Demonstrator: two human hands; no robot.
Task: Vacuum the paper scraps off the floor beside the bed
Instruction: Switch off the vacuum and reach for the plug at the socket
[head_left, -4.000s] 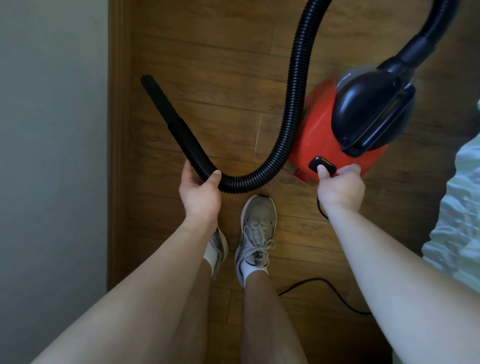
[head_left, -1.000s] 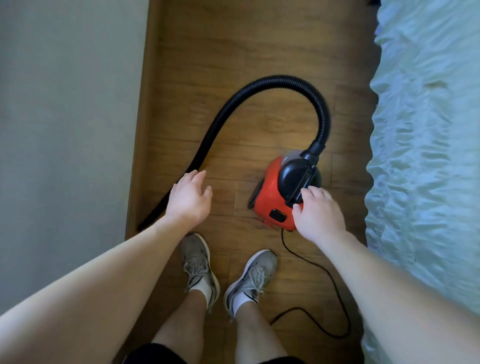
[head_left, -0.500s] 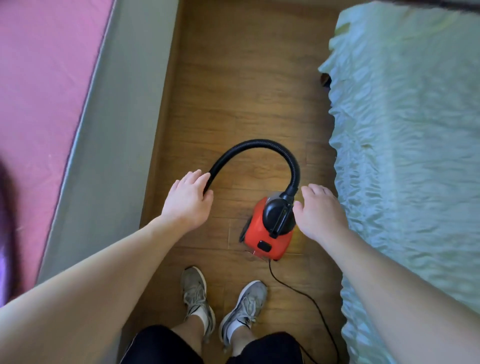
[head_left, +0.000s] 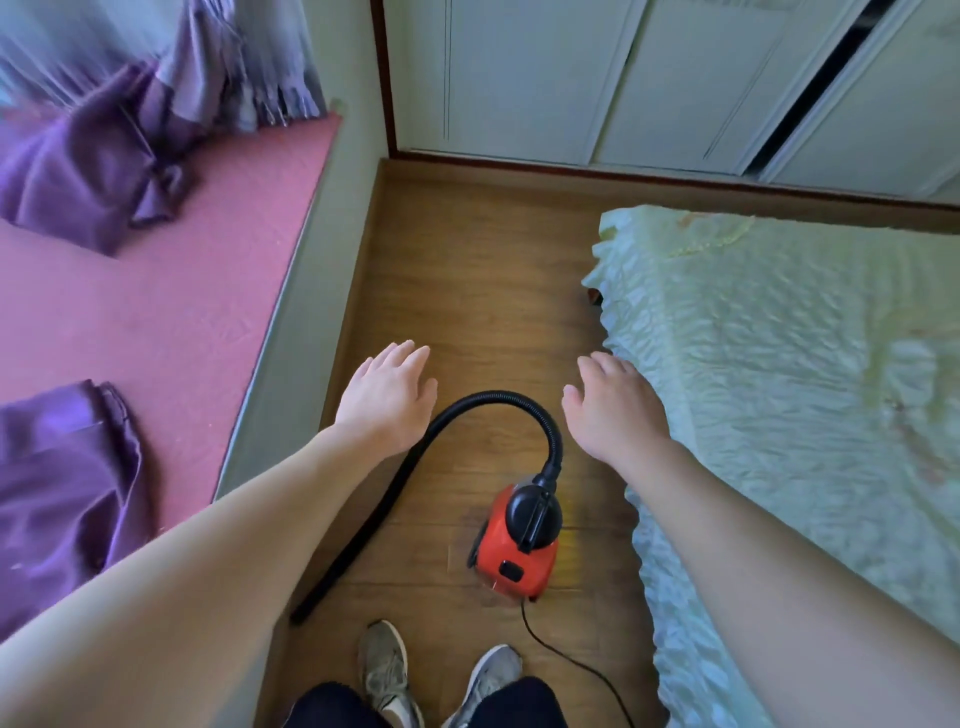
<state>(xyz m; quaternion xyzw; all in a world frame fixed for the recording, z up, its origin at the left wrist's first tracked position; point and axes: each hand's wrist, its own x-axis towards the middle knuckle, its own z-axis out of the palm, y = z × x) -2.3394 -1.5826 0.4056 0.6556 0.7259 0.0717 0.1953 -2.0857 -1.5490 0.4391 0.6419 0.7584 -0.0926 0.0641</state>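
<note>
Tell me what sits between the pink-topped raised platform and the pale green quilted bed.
In the head view, brown wooden floor runs between them, carrying the red canister vacuum, its black hose and the person's grey shoes.

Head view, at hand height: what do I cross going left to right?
Left to right: pink mat → left hand → black vacuum hose → right hand → green bedspread.

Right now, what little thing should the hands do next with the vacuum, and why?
Probably nothing with it yet: I'd first scan the floor beside the bed. Both the left hand and right hand are open and empty, the vacuum and its hose lie on the floor, and no paper scraps show.
</note>
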